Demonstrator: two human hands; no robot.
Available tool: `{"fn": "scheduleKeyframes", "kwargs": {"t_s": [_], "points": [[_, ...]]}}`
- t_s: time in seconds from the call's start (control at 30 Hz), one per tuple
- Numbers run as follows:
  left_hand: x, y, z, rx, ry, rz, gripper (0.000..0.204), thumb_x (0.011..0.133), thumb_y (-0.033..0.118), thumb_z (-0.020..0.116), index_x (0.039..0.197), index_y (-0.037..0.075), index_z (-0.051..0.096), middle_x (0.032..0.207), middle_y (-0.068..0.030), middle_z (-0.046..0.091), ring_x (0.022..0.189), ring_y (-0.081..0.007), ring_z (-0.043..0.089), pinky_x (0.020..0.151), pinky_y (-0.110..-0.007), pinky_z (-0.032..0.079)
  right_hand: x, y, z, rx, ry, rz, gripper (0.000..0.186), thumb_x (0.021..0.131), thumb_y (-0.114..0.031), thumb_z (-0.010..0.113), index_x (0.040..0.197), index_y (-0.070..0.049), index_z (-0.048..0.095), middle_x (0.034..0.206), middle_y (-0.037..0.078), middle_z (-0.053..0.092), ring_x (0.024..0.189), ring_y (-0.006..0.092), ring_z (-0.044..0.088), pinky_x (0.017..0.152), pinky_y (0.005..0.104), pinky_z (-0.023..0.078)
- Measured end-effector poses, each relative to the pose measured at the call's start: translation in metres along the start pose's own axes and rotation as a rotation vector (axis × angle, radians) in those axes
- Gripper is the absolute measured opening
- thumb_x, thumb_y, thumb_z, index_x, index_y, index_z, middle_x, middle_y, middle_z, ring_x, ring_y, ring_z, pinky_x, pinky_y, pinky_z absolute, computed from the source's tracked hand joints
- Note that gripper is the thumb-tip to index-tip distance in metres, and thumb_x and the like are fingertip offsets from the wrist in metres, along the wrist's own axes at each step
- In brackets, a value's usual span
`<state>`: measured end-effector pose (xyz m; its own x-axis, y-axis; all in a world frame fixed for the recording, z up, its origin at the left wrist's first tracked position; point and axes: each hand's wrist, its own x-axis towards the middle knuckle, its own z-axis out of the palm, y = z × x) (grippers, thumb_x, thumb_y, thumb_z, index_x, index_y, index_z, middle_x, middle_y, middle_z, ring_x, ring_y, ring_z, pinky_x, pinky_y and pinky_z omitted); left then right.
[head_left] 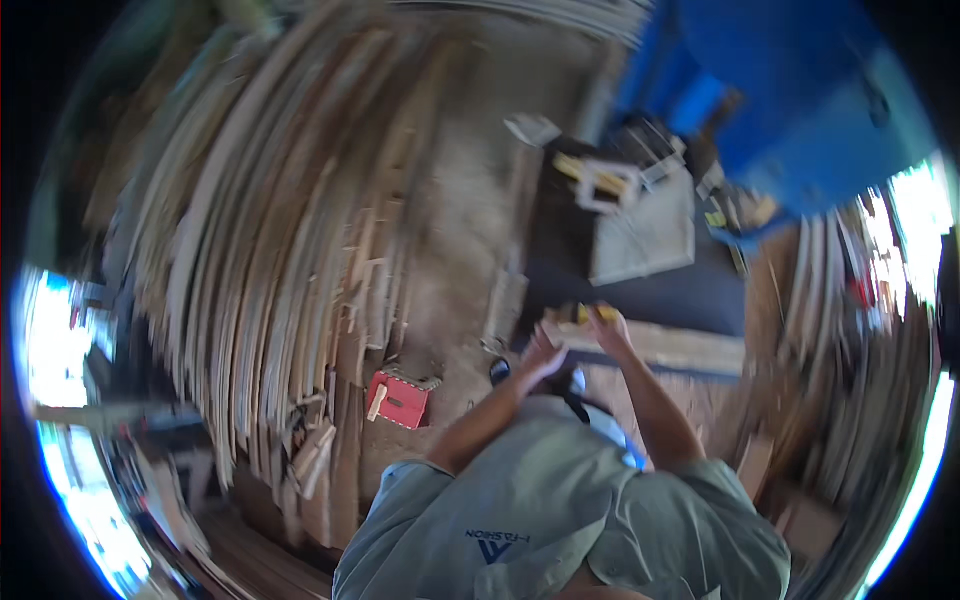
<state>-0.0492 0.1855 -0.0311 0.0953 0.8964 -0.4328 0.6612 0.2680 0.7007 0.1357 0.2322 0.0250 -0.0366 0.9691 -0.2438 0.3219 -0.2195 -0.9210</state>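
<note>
My left hand (pixel 543 348) is at the left end of a light wooden board (pixel 690 348), which lies along the near edge of a dark tabletop (pixel 660 300). Its fingers are smeared by motion, so their grip does not show. Just right of it, my right hand (pixel 610 330) is closed around a small yellow thing (pixel 606 313), too blurred to name. Both hands are close together over the near side of the tabletop. Farther back lie a pale flat panel (pixel 645 235) and a small white frame (pixel 606 186).
Long wooden boards (pixel 250 230) stand in a dense row on the left, with more timber (pixel 830 330) on the right. A red box-like thing (pixel 402 399) sits on the floor at left. Large blue equipment (pixel 790 100) rises behind the table at right.
</note>
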Motion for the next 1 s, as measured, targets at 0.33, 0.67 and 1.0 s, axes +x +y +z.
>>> {"fn": "scheduleKeyframes", "kwargs": {"t_s": [0.33, 0.67, 1.0], "points": [[0.01, 0.078, -0.032, 0.476, -0.439, -0.091, 0.116, 0.079, 0.068, 0.062, 0.154, -0.001, 0.005, 0.148, -0.0247, 0.038, 0.131, -0.0347, 0.049, 0.104, -0.045, 0.044, -0.123, 0.048, -0.064, 0.338, 0.406, 0.314, 0.029, 0.099, -0.031, 0.057, 0.109, -0.004, 0.063, 0.083, 0.008, 0.072, 0.063, 0.0138, 0.068, 0.052, 0.0253, 0.048], [0.001, 0.103, -0.049, 0.711, -0.57, -0.074, 0.115, 0.084, 0.069, 0.055, 0.15, -0.011, 0.005, 0.151, -0.0251, 0.036, 0.138, -0.0309, 0.042, 0.106, -0.042, 0.042, -0.164, 0.051, -0.113, 0.348, 0.965, 0.313, 0.029, 0.101, -0.033, 0.054, 0.103, -0.006, 0.062, 0.078, 0.008, 0.068, 0.058, 0.013, 0.065, 0.049, 0.0242, 0.045], [0.016, 0.118, -0.03, 0.74, -0.609, -0.239, 0.114, 0.086, 0.066, 0.056, 0.15, -0.012, 0.005, 0.153, -0.0273, 0.031, 0.14, -0.0356, 0.038, 0.113, -0.042, 0.035, -0.069, 0.084, -0.215, 0.179, 0.219, 0.393, 0.027, 0.094, -0.027, 0.054, 0.092, -0.002, 0.064, 0.061, 0.009, 0.064, 0.05, 0.0161, 0.063, 0.045, 0.0275, 0.049]]}}
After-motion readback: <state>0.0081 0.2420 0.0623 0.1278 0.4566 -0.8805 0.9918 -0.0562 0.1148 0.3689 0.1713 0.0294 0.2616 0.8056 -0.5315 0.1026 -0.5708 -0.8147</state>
